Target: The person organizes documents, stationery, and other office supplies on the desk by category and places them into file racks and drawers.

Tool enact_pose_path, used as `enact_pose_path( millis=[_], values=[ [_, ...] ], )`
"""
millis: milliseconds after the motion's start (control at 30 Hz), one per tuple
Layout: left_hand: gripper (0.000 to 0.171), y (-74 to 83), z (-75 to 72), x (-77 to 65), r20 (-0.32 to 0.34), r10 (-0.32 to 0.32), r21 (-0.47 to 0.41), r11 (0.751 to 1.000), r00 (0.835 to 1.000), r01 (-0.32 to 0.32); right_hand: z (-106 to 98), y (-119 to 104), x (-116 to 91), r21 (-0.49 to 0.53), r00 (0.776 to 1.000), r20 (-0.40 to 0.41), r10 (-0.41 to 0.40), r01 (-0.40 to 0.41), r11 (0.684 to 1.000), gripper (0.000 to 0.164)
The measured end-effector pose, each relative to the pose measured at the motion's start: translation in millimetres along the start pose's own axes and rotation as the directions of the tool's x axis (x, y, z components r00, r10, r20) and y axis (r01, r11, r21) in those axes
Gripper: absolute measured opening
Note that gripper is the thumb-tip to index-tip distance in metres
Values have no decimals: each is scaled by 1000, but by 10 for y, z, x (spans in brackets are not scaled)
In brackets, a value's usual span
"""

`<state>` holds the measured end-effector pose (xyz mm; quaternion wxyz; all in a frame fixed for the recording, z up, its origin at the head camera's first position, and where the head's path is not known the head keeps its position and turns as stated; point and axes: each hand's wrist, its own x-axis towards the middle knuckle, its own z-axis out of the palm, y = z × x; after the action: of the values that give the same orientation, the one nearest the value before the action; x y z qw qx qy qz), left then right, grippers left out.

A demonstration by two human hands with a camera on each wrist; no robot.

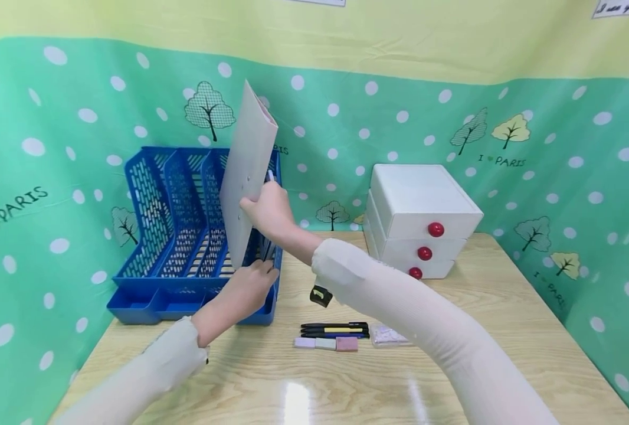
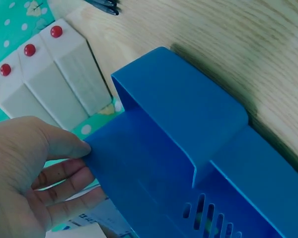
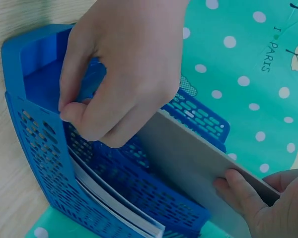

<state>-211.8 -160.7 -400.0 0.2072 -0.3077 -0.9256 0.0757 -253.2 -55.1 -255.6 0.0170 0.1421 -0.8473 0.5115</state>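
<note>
My right hand (image 1: 272,212) grips a stiff grey file folder (image 1: 248,147) with rivets in its cover, thumb on one face. It stands tilted over the right part of a blue file rack (image 1: 150,277), its lower edge in a compartment. My left hand (image 1: 240,292) pinches the front edge of the rack's right side; in the left wrist view its thumb (image 2: 74,146) lies on that blue edge. White-edged booklets (image 3: 114,198) stand in the outermost right compartment. The right wrist view shows the folder (image 3: 188,163) beside a perforated divider.
A white drawer box (image 1: 421,206) with red knobs stands back right. On the table lie several pens (image 1: 336,329), small pastel blocks (image 1: 325,343), a clear packet (image 1: 389,335) and a small black item (image 1: 321,296). A patterned curtain (image 1: 336,118) hangs behind.
</note>
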Motion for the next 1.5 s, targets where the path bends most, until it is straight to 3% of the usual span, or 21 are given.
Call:
enact_pose_path(
  millis=[267, 500, 800, 1033, 1133, 1267, 1367, 1500],
  values=[
    [9, -32, 20, 39, -56, 57, 38, 998, 997, -55, -58, -57, -20, -13, 1000, -1, -7, 7, 1000, 48],
    [10, -34, 4, 31, 6, 38, 36, 999, 999, -38, 76, -24, 41, 3, 998, -27, -51, 51, 999, 55],
    [11, -17, 30, 3, 31, 28, 31, 999, 999, -29, 199, 77, 207, -102, 995, 88, -42, 50, 994, 62],
    [15, -13, 58, -21, -10, 38, 16, 999, 999, -38, -45, -115, 321, -175, 982, 172, 78, -47, 983, 25],
    [15, -13, 81, -26, -41, 51, 6, 999, 998, -51, -184, -247, 355, -173, 981, 168, 96, -67, 983, 32],
    [17, -21, 109, -47, -78, 59, 2, 998, 995, -59, -280, -375, 357, -162, 988, 136, 76, -53, 985, 18],
    [15, -31, 115, -60, -108, 63, -7, 998, 992, -64, -271, -385, 320, -116, 993, 106, 49, -36, 993, 37],
    [14, -52, 114, -78, -142, 61, -5, 998, 988, -63, -189, -276, 228, -72, 996, 80, -47, 53, 996, 54]
  ],
)
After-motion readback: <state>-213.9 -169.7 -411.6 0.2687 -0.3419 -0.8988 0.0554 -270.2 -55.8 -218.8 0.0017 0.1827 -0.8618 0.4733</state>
